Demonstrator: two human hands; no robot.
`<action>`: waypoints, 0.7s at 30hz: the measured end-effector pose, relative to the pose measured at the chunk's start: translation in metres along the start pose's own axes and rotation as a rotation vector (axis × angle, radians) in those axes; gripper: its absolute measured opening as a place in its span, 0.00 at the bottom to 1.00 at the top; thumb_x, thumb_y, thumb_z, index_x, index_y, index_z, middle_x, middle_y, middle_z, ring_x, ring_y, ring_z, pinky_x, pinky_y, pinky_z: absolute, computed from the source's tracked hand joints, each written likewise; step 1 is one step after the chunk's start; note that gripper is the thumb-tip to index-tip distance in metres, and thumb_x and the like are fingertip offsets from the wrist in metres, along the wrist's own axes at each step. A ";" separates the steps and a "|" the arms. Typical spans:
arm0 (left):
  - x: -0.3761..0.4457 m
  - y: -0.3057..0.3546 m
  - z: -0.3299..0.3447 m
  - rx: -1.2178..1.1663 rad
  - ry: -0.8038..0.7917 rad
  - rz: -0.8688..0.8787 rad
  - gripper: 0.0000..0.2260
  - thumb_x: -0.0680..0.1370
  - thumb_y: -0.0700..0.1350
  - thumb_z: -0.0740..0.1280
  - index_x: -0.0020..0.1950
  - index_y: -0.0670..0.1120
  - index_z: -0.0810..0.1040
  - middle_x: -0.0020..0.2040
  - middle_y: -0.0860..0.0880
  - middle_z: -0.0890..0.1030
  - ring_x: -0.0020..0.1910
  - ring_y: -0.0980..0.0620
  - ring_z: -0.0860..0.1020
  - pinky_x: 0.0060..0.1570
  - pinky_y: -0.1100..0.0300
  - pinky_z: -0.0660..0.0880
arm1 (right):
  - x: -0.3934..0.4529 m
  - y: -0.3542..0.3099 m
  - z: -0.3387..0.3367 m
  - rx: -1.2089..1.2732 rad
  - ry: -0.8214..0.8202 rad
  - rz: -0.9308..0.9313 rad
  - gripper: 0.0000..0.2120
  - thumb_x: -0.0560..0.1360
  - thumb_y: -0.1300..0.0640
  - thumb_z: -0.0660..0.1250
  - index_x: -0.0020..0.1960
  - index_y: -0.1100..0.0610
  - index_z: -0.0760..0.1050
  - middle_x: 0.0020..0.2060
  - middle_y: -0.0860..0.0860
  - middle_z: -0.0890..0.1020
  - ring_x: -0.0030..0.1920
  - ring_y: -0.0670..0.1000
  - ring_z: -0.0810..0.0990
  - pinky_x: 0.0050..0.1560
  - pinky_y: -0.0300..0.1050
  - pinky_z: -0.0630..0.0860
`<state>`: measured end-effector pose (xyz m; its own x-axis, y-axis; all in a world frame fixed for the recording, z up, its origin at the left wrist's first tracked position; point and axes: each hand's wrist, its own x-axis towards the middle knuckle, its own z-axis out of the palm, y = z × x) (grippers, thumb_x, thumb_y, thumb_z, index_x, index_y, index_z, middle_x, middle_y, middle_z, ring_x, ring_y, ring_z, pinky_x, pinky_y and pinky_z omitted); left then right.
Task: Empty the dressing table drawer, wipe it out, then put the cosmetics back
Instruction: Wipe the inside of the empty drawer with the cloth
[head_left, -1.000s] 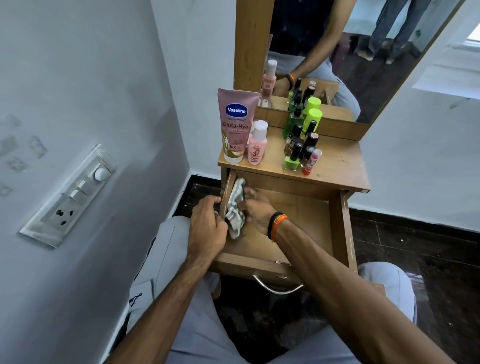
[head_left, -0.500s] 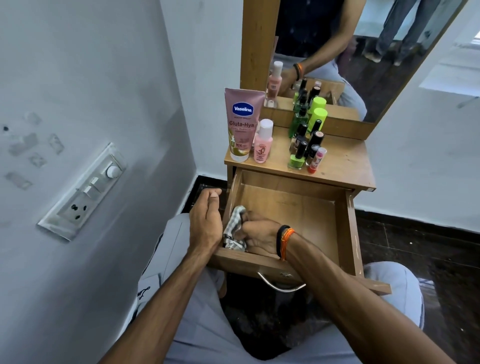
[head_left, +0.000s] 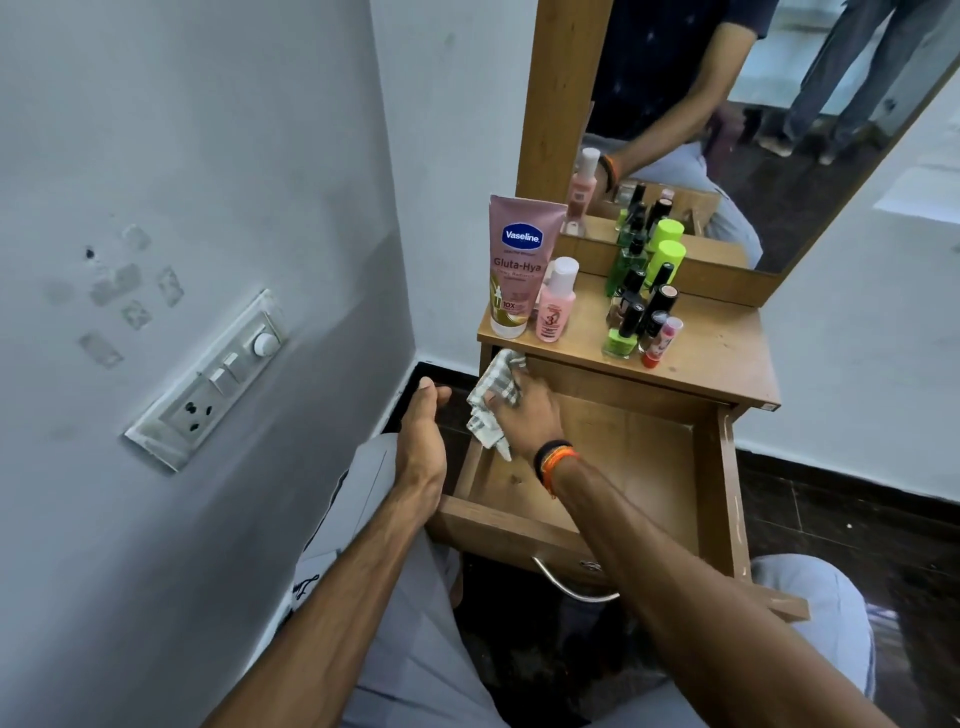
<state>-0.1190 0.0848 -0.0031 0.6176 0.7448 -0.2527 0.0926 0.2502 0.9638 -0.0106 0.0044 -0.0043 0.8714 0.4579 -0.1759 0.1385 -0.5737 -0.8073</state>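
The wooden drawer (head_left: 714, 493) is pulled out and holds no cosmetics. My right hand (head_left: 527, 415) grips a checked grey-white cloth (head_left: 493, 400) against the drawer's left inner wall, near the back corner. My left hand (head_left: 422, 441) rests outside the drawer's left side, its fingers curled and its thumb up; whether it holds the wall is hidden. On the tabletop (head_left: 717, 358) stand a pink Vaseline tube (head_left: 519, 265), a small pink bottle (head_left: 556, 301), and a cluster of green and dark nail-polish bottles (head_left: 641, 306) with a lip balm (head_left: 662, 340).
A mirror (head_left: 753, 114) in a wooden frame rises behind the tabletop. A white wall with a switch and socket panel (head_left: 208, 384) is close on the left. A metal handle (head_left: 571, 584) sits on the drawer front above my knees. Dark floor lies to the right.
My right hand has slid the cloth along the left inner wall from the drawer's front toward its back corner. My left hand stayed beside the drawer's left side.
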 end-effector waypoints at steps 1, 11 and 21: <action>0.000 0.000 0.000 -0.017 -0.008 -0.010 0.25 0.82 0.63 0.52 0.61 0.47 0.79 0.63 0.49 0.79 0.65 0.50 0.74 0.58 0.56 0.68 | -0.008 0.000 0.003 -0.137 0.011 -0.073 0.22 0.76 0.54 0.67 0.70 0.52 0.73 0.60 0.54 0.79 0.58 0.54 0.79 0.60 0.49 0.78; 0.005 0.005 -0.001 -0.065 -0.174 -0.058 0.40 0.75 0.76 0.46 0.81 0.55 0.57 0.80 0.48 0.60 0.78 0.49 0.61 0.71 0.49 0.61 | -0.041 -0.009 0.000 -0.478 -0.135 -0.274 0.26 0.78 0.55 0.66 0.74 0.47 0.66 0.69 0.57 0.64 0.55 0.57 0.79 0.61 0.50 0.79; 0.011 0.007 0.002 -0.150 -0.188 -0.149 0.47 0.67 0.82 0.49 0.81 0.58 0.55 0.82 0.53 0.54 0.81 0.49 0.53 0.78 0.40 0.45 | 0.007 -0.016 0.006 -0.483 0.013 -0.164 0.24 0.82 0.49 0.57 0.77 0.48 0.62 0.69 0.61 0.63 0.61 0.65 0.76 0.67 0.57 0.70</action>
<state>-0.1104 0.0937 0.0011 0.7412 0.5683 -0.3572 0.0857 0.4477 0.8901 -0.0094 0.0210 0.0042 0.8251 0.5619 -0.0592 0.4732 -0.7445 -0.4710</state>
